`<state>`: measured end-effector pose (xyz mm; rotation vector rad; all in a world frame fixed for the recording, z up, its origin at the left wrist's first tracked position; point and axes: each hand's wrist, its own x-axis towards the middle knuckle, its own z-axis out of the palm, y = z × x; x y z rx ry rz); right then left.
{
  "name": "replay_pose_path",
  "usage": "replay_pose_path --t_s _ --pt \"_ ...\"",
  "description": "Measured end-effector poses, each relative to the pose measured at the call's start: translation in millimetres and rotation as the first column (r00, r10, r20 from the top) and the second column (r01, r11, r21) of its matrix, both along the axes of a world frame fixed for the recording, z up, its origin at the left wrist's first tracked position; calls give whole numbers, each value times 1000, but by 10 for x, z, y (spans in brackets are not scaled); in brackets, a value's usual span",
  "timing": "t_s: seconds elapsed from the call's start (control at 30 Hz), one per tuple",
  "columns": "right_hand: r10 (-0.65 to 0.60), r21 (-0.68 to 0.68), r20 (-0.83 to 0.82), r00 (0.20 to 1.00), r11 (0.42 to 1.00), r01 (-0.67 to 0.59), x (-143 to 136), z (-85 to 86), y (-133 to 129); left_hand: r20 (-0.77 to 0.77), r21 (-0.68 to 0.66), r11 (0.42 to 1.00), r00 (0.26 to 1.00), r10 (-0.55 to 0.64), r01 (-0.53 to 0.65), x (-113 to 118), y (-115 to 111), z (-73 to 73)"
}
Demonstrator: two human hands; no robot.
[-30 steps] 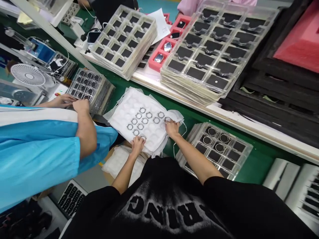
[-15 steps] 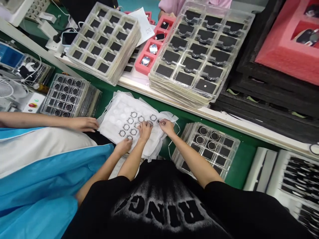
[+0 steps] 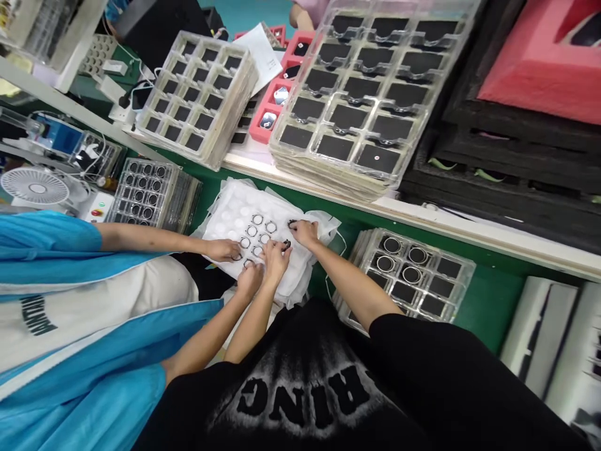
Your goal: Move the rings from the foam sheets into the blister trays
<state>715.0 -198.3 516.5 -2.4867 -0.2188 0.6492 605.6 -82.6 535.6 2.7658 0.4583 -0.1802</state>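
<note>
Several round dark-rimmed rings (image 3: 251, 231) lie in rows on a white padded sheet (image 3: 237, 203). Over the sheet's right part, my left hand (image 3: 276, 258) is closed on a ring, seen edge-on at its fingertips. My right hand (image 3: 305, 232), further right near the sheet's edge, pinches another ring. A co-worker's hand (image 3: 250, 280) touches the lower edge of the sheet close beside my left hand. The same person's other hand (image 3: 224, 250) rests on the left part, at the rings.
A clear tray (image 3: 451, 300) with several rings stands right of the sheet. Tray stacks (image 3: 291, 153) and red foam (image 3: 521, 75) line the shelf behind. At the left are another ring tray (image 3: 123, 188) and a small fan (image 3: 37, 188).
Both my hands have each lifted a ring off the sheet. The co-worker's hands have moved right, onto the sheet and nearer my left hand. The camera view has shifted slightly.
</note>
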Motion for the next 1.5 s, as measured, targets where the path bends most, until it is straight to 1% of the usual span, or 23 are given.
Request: replay_pose_path --t_s 0.07,0.13,0.17,0.23,0.3,0.37,0.43,0.47,0.53,0.63,0.73,0.83,0.97,1.07,1.13,1.17,1.23,1.27,1.33,1.37,1.43,1.47,1.5 --pt "-106 102 -66 992 988 113 0 116 -121 74 -86 996 996 40 -34 -108 -4 94" --pt "-204 235 -101 974 946 223 -108 262 -325 130 -146 989 991 29 -9 -200 -30 193" --pt "-238 293 -87 967 922 253 -219 340 -461 149 -164 986 989 7 18 -237 -61 244" --pt "-294 382 -3 956 883 272 -567 489 -795 180 -189 979 983 -39 73 -296 -182 349" --pt "-337 419 124 933 871 258 -1052 601 -1187 217 -222 963 971 -102 151 -351 -398 451" --pt "-367 392 252 895 885 252 -1584 652 -1607 235 -237 931 946 -221 277 -418 -709 543" --pt "-408 307 363 837 901 306 -2047 634 -2024 219 -221 878 899 -380 425 -497 -1078 609" --pt "-410 255 410 815 909 329 -2223 603 -2220 199 -202 848 869 -454 490 -537 -1267 629" --pt "-365 156 478 799 930 331 -2441 517 -2559 160 -148 794 806 -569 590 -605 -1619 635" --pt "-216 43 509 833 973 226 -2481 389 -2881 134 -25 728 724 -676 685 -654 -2000 579" --pt "-107 -40 475 873 989 143 -2370 322 -2990 104 72 709 702 -705 701 -651 -2171 490" --pt "-118 -53 442 889 986 157 -2326 315 -3002 70 69 715 711 -699 696 -650 -2184 414" --pt "-157 3 480 863 984 178 -2497 369 -2996 110 66 750 743 -661 658 -741 -2093 371" --pt "-105 -12 527 843 991 131 -2711 404 -2947 154 88 769 754 -639 633 -881 -1987 369" --pt "-48 -47 532 845 995 86 -2831 392 -2887 157 84 750 735 -660 656 -984 -1910 352" --pt "-27 -68 529 848 995 73 -2877 372 -2855 154 76 730 715 -682 679 -1030 -1874 334" --pt "-15 -110 524 852 990 85 -2938 315 -2800 144 56 689 677 -722 723 -1103 -1823 283" --pt "-17 -128 524 852 987 99 -2956 287 -2782 141 47 679 668 -731 733 -1129 -1810 254" --pt "-20 -151 526 851 981 117 -2982 249 -2766 146 33 683 672 -726 730 -1163 -1803 208" --pt "-21 -156 527 850 980 121 -2990 247 -2763 154 27 684 673 -723 729 -1171 -1800 196" --pt "-17 -150 532 847 982 114 -2989 284 -2749 174 7 658 647 -742 753 -1170 -1762 199" --pt "-14 -144 536 844 984 108 -2974 322 -2728 183 -4 643 632 -753 766 -1156 -1709 210" --pt "-8 -134 541 841 986 96 -2944 370 -2691 192 -13 642 632 -751 767 -1129 -1624 225"
